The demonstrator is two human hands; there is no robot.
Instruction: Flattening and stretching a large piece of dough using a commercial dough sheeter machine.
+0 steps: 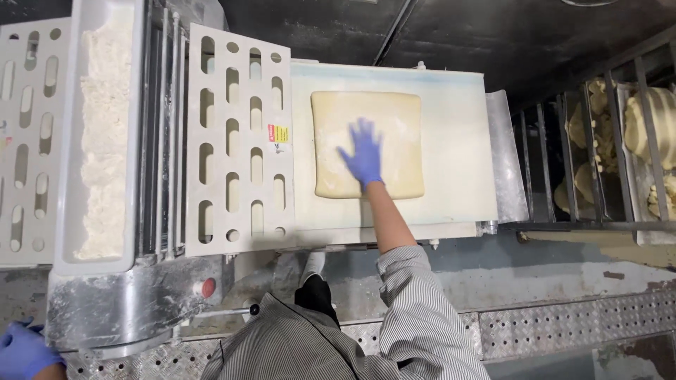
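- While the dough slab (pixel 367 144) lies flat on the white conveyor belt (pixel 451 141), its long axis runs away from the person.
- Right hand (pixel 363 155) rests on the slab, fingers spread flat, gripping nothing.
- Left hand (pixel 24 350), far off the slab beyond the perforated guard (pixel 239 141), is cut off; grip unclear.

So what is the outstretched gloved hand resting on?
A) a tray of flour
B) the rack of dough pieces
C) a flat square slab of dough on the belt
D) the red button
C: the right hand, in a blue glove, lies spread on the pale square dough slab on the white belt, well away from the flour tray.
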